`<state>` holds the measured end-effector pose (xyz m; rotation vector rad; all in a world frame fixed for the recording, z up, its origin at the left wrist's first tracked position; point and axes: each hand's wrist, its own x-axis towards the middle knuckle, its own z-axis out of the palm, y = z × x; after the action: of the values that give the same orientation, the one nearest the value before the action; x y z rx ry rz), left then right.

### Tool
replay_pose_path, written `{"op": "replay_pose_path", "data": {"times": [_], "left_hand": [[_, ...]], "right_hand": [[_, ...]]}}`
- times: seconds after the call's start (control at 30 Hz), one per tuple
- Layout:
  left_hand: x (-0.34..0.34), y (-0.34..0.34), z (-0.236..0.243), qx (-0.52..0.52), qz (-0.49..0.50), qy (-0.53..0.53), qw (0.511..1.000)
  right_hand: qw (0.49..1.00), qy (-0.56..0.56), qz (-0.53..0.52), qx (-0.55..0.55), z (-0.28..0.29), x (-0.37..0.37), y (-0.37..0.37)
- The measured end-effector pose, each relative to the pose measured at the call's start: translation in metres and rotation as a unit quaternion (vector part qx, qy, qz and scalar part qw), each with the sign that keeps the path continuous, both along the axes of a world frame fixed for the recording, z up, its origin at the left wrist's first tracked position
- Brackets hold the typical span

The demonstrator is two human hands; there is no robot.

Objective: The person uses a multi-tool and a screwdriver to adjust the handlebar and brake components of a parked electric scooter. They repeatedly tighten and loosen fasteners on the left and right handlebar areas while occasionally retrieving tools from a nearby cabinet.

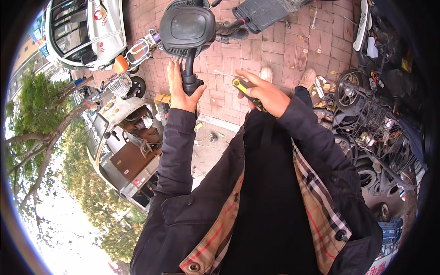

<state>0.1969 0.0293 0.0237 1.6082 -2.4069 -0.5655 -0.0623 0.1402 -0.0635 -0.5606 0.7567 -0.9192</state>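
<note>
My left hand [183,94] rests against the end of a scooter's black handlebar [190,81], its fingers stretched straight and its thumb held apart on the other side. The palm's contact with the bar is partly hidden. My right hand [271,97] is closed around a yellow-and-black folding tool [246,90], with the index finger pointing out past it. The tool stays apart from the handlebar, to its right. Above both hands in the picture is the scooter's wide black seat [188,26].
Red brick paving [284,52] lies beneath the scooter, and a black footboard [266,13] shows at the top. Parked bikes and loose wheels [350,91] crowd the right side. A white three-wheeler [87,32] and an open-sided vehicle [128,160] stand at left.
</note>
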Motion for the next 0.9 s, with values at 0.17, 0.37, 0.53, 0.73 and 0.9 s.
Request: {"op": "replay_pose_path", "data": {"times": [0.17, 0.37, 0.53, 0.73, 0.9], "left_hand": [[-0.037, 0.069, 0.018, 0.070, 0.039, 0.170, 0.982], [-0.045, 0.103, -0.026, 0.454, 0.251, 0.540, 0.663], [-0.026, 0.093, -0.032, 0.464, 0.254, 0.565, 0.633], [-0.031, 0.081, -0.025, 0.455, 0.186, 0.503, 0.711], [-0.033, 0.080, 0.008, 0.281, 0.098, 0.330, 0.896]], "right_hand": [[0.992, 0.013, -0.122, 0.003, 0.004, 0.014, 0.007], [0.977, 0.143, -0.106, -0.120, 0.033, 0.047, 0.017], [0.990, 0.075, -0.108, -0.059, 0.043, 0.054, 0.032], [0.986, 0.127, -0.107, -0.020, 0.053, 0.052, 0.043], [0.939, 0.258, -0.189, -0.127, 0.053, 0.060, 0.041]]}}
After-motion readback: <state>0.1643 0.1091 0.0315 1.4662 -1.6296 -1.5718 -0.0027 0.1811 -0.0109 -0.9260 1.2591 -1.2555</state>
